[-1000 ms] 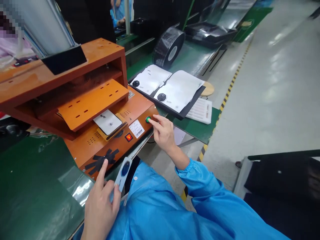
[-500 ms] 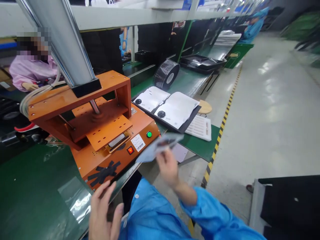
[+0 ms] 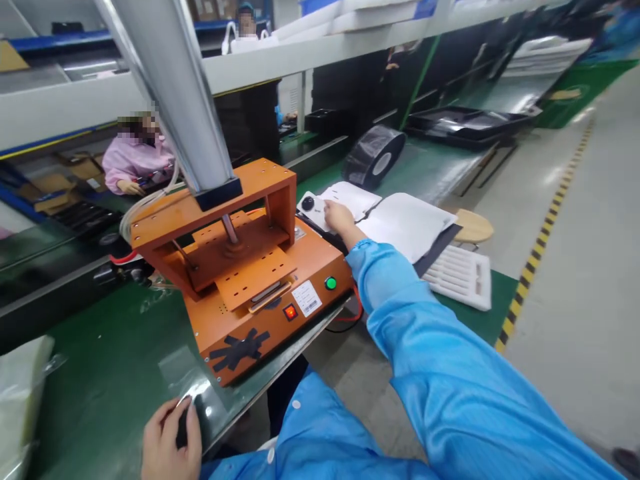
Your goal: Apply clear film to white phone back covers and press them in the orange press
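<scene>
My right hand reaches past the press, its fingers closed on the edge of a white phone back panel with a round black camera area. The panel is at the near left of a black tray, beside white sheets. My left hand is low at the table's front edge, thumb and index tips close together. Whether something thin is between them I cannot make out. Just beyond those fingertips lies a clear plastic film. An orange press stands between my hands, a flat piece under its plate.
Behind the tray stands a large black roll. A white slotted foam tray and a round wooden stool are to the right. Plastic-wrapped sheets lie at far left. A person in pink sits across the line.
My right hand has moved forward to the phone panel; the translucent sheet it held is no longer seen. My left hand has lowered and its fingers have drawn together. The view has turned left.
</scene>
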### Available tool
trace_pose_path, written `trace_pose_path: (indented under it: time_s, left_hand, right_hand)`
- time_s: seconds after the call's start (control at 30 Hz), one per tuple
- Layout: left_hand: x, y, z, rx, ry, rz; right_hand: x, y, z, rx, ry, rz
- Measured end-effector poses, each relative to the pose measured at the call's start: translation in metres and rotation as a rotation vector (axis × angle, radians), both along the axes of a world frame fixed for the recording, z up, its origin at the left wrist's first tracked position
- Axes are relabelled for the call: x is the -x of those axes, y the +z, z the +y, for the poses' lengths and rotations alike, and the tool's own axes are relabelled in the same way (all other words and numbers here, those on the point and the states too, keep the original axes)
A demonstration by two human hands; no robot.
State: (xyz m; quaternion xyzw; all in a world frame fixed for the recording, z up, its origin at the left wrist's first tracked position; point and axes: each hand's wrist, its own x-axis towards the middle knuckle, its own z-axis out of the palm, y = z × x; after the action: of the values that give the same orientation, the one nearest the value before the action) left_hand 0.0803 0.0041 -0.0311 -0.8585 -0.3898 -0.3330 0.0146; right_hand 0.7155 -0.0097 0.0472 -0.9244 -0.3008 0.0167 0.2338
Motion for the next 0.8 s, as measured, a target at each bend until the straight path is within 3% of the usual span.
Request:
trace_pose_path:
  time_s: [0.3, 0.5, 0.67, 0.8]
  left_hand:
    - [-0.005, 0.009, -0.005, -0.068, -0.074, 0.058]
    - [-0.006, 0.008, -0.003, -0.063, -0.069, 0.058]
    - [-0.015, 0.018, -0.018, 0.025, -0.030, 0.072]
    - [-0.021, 0.019, -0.029, 0.138, 0.023, 0.024]
  right_hand:
    - [-0.028, -0.015, -0.008, 0.200, 0.084, -0.030]
    - [-0.018, -0.021, -0.018, 0.260, 0.092, -0.092]
    - [0.004, -0.014, -0.032, 0.316, 0.138, -0.171]
    - [-0.007, -0.010, -0.042, 0.351, 0.118, -0.156]
